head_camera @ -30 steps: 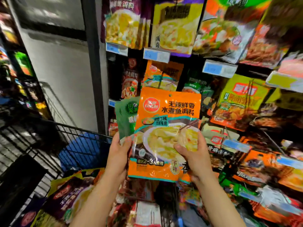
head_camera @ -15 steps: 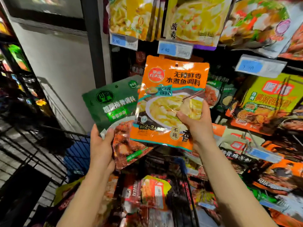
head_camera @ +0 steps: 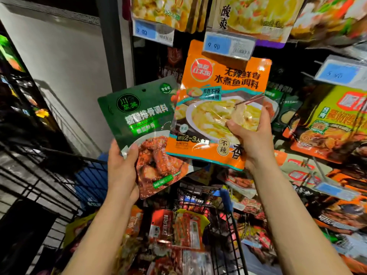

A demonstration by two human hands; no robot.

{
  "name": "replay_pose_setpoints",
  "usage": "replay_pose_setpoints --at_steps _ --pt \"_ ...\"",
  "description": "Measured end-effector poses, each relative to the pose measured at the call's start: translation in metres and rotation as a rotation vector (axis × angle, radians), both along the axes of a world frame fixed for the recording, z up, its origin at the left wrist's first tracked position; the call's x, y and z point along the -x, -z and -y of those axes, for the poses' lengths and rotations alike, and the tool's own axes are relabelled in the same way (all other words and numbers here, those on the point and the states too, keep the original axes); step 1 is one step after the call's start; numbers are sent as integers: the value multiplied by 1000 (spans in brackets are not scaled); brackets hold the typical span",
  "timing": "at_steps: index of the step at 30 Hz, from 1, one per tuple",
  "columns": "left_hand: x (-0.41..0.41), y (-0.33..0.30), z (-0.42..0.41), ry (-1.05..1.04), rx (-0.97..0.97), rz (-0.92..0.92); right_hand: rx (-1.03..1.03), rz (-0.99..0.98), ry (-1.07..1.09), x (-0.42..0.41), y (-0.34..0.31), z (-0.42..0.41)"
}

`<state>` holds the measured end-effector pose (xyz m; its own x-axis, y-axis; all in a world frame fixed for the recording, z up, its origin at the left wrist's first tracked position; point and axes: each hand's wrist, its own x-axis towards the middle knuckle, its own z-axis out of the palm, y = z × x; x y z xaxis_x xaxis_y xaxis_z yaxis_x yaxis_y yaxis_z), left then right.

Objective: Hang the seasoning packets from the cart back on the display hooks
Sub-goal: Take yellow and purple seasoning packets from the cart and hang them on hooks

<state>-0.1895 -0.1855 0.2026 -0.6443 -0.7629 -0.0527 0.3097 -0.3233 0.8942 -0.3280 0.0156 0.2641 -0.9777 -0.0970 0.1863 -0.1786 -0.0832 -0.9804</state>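
orange packet (head_camera: 222,100) just under blue price tag (head_camera: 226,45)

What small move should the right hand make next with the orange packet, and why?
Probably lift the orange packet a little more: the right hand grips it by its lower edge, and its top is behind the blue price tag, where a hook likely sits, though none is visible.

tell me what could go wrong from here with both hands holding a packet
The orange packet has its top edge tucked behind a price tag, so it could snag the tag or miss the hook, which is hidden here. The right hand grips it low at one side, so the top may flop. The left hand pinches only the bottom corner of the tilted green packet, which might slip into the cart.
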Motion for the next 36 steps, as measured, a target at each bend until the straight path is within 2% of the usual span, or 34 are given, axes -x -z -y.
replay_pose_setpoints --at_steps 13,20,29,33,36 --pt "-8 3 2 -52 29 28 61 103 -30 11 -5 1" --pt "-24 8 2 -111 229 109 86 158 51 61 -17 31" --pt "-54 20 16 -143 244 130 -478 -52 331 99 14 39" --pt "-56 17 9 -126 227 114 -608 -65 338 106 17 30" --pt "-54 19 1 -95 147 92 -626 -26 326 99 20 22"
